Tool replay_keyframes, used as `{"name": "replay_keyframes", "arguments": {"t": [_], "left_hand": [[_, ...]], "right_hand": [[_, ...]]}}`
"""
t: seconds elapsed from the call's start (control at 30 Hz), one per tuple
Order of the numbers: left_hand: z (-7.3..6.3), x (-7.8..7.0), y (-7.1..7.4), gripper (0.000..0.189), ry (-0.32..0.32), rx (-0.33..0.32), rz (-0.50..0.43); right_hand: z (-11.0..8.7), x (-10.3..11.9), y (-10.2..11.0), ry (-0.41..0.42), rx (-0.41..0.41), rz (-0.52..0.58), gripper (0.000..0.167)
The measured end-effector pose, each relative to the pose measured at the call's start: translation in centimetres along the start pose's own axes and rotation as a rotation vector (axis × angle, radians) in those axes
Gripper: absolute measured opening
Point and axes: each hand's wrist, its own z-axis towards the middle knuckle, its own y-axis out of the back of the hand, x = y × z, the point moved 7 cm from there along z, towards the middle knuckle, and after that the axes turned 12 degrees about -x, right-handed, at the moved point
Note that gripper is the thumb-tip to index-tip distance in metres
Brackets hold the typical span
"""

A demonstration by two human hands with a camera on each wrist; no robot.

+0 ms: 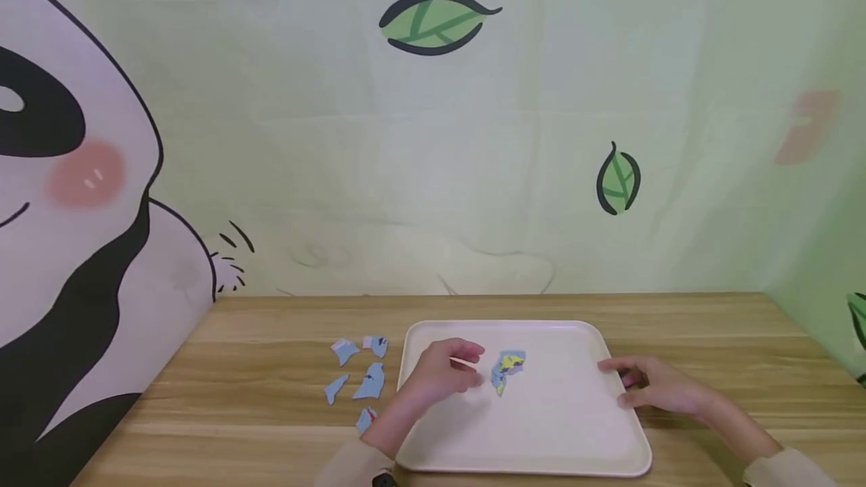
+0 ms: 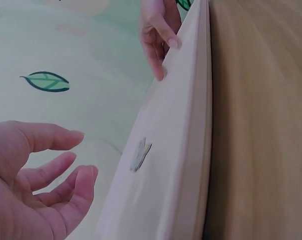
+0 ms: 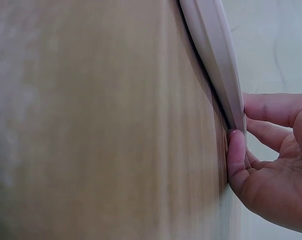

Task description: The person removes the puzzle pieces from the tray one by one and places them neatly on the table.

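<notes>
My left hand [image 1: 443, 370] hovers over the left part of a white tray [image 1: 541, 434], its fingers loosely bent and holding nothing. To the right of its fingertips, a small patch of blue and yellow printed pieces [image 1: 509, 365] lies on the tray. It appears as a thin greyish piece [image 2: 140, 155] in the left wrist view. At the tray's right edge, my right hand [image 1: 659, 385] grips the rim. In the right wrist view its fingers [image 3: 271, 107] touch the rim [image 3: 226, 75], with another digit against the outer side.
Several loose light-blue irregular pieces [image 1: 370, 382] lie left of the tray on the wooden table [image 1: 257, 367]; one is partly covered by the left forearm. Behind the table hangs a pale green backdrop [image 1: 338, 171] with leaves and a large panda [image 1: 95, 261].
</notes>
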Motion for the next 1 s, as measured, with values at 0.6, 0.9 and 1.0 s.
{"name": "replay_keyframes", "arguments": {"t": [0.6,0.9,1.0], "left_hand": [[1.2,1.5,-3.6,0.036,0.163,-0.122,0.009],[1.4,1.3,-4.3,0.038,0.155,-0.104,0.104],[1.6,1.4,-4.5,0.037,0.151,-0.105,0.157]], "right_hand": [[0.0,-0.2,0.0,0.022,0.004,0.028,0.056],[0.0,-0.2,0.0,0.008,0.007,0.031,0.056],[0.0,-0.2,0.0,0.016,0.014,0.034,0.055]]}}
